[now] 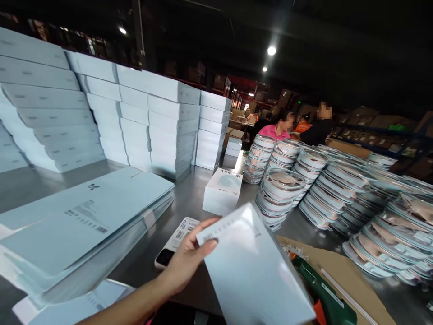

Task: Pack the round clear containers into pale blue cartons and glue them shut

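My left hand [191, 253] grips the corner of a pale blue carton [253, 271], thumb on its near face and fingers behind the top edge. The carton is tilted, and its lower end runs towards the bottom of the view. My right hand is not in view. Just beyond the carton stands a small pale blue box [221, 203] with a swirl print on its lid. Beside my left wrist lies a white device with a label [179, 234]. Right of the carton, a green glue gun [324, 289] with an orange trigger rests on brown cardboard [334, 262].
Flat printed blue sheets [84, 212] lie stacked at left. Behind them rise walls of pale blue boxes [162, 117]. Many round clear-lidded containers [280, 194] stand in piles at right. A person in a pink top [274, 131] and others are further back.
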Tool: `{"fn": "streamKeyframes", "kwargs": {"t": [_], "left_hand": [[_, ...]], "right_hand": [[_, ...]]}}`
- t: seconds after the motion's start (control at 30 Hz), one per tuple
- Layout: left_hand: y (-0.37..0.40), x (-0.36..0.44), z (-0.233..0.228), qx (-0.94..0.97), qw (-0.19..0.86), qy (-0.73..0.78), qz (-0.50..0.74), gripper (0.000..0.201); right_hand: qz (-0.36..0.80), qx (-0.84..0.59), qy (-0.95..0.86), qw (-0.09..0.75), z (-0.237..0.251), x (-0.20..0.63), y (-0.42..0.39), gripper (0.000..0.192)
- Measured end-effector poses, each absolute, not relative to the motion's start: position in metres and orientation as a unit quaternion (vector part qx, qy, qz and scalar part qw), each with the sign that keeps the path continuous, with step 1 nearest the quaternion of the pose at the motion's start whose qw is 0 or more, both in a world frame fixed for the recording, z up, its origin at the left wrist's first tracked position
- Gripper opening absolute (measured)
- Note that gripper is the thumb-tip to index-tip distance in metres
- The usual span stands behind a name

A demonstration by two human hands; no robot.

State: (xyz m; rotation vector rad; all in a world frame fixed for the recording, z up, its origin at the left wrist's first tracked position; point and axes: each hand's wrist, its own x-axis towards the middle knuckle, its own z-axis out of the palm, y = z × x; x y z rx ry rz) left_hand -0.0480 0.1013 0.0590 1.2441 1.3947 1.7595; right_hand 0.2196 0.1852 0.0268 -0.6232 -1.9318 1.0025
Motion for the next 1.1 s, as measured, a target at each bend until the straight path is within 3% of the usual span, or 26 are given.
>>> {"fn": "streamKeyframes", "kwargs": {"t": [0.1,0.17,0.23,0.3,0.33,0.47,0.57,0.77,0.93,1.03,1.1], "left_hand": [[0.088,-0.061,0.070,0.483,0.229,0.553,0.639,0.065],[0.074,-0.087,0.082,0.520,0.079,0.604,0.598,0.056],[0.059,-0.123,0.094,0.554,-0.089,0.645,0.518,0.033],[0.046,-0.164,0.103,0.545,-0.191,0.699,0.422,0.032],[0.041,-0.185,0.106,0.525,-0.223,0.731,0.374,0.037],[0.024,-0.257,0.103,0.428,-0.254,0.808,0.316,0.053],[0.009,-0.294,0.092,0.321,-0.257,0.868,0.279,0.062],[-0.011,-0.309,0.102,0.245,-0.240,0.916,0.209,0.054],[-0.020,-0.242,0.149,0.262,-0.311,0.896,0.178,0.063],[-0.019,-0.181,0.157,0.392,-0.421,0.785,0.230,0.050],[-0.016,-0.147,0.151,0.523,-0.422,0.685,0.283,0.035]], "right_hand": [[0.367,-0.267,-0.773,0.443,0.053,0.194,0.193,0.045],[0.343,-0.290,-0.768,0.458,0.084,0.168,0.210,0.054],[0.267,-0.328,-0.785,0.452,0.117,0.131,0.232,0.068],[0.018,-0.377,-0.858,0.348,0.145,0.086,0.255,0.067],[-0.017,-0.358,-0.877,0.321,0.155,0.064,0.265,0.068],[-0.066,-0.323,-0.915,0.234,0.157,-0.003,0.288,0.073],[-0.074,-0.321,-0.919,0.217,0.145,-0.012,0.288,0.071],[-0.066,-0.260,-0.918,0.293,0.139,0.044,0.257,0.052],[-0.245,-0.126,-0.812,0.514,0.148,0.102,0.193,0.027],[-0.275,-0.123,-0.784,0.543,0.149,0.120,0.165,0.029],[-0.189,-0.155,-0.812,0.530,0.144,0.128,0.159,0.032]]}}
